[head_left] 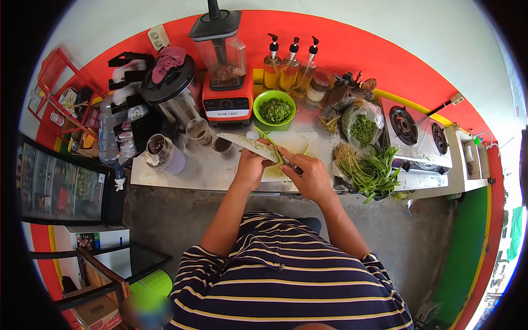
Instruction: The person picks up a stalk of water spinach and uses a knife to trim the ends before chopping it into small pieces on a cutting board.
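Note:
A large kitchen knife (250, 145) lies across in front of me, its wide blade pointing left with green bits stuck to it. My right hand (309, 175) is wrapped round its handle, which the fingers mostly cover. Just below the blade, my left hand (252, 169) is closed, fingers curled at a thin green stalk (273, 147) that runs up past the blade. Part of that grip is hidden behind the knife. Under both hands is a pale cutting board (302, 139). Beyond it, a lime-green bowl (256, 114) holds chopped greens (276, 110).
Leafy greens (369, 173) and a plastic bag of chopped greens (363, 129) sit at right, before a gas stove (421, 129). A red blender (226, 102), pump bottles (289, 71) and a lidded container (170, 88) line the back. Cups (198, 131) and a jar (165, 155) stand left.

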`<state>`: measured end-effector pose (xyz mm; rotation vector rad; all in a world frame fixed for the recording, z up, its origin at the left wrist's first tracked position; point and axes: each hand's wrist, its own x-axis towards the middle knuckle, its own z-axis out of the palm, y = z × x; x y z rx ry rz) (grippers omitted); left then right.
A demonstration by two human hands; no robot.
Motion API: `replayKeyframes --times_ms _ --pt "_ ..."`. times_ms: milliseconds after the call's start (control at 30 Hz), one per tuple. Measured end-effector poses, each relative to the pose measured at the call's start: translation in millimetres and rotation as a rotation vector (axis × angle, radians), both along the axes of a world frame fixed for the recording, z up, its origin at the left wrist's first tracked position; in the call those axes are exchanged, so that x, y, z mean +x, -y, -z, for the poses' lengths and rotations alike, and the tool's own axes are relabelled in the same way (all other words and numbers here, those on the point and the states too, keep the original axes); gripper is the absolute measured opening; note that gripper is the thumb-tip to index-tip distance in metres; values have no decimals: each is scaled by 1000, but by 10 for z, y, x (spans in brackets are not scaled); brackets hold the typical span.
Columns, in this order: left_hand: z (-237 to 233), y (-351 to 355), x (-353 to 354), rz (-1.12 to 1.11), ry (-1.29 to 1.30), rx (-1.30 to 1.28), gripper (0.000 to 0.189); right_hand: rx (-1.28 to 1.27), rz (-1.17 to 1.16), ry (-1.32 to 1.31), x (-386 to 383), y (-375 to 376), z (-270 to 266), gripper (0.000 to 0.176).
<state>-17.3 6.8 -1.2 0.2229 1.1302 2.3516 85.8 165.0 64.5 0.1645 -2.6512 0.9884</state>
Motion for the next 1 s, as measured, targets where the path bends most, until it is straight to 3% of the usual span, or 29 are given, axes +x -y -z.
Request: replayKeyframes --times_ms 300,467,667,1000 --pt "-2 24 37 -1 25 -90 14 -5 -8 36 -8 -6 -4 46" --pt "50 25 16 8 -98 -187 19 -26 -22 35 24 -22 -15 46" --pt "87 37 43 49 -44 -47 19 -98 -37 47 79 -20 -28 45" --pt "101 60 13 128 -27 -56 16 -131 -39 87 102 -27 -19 47"
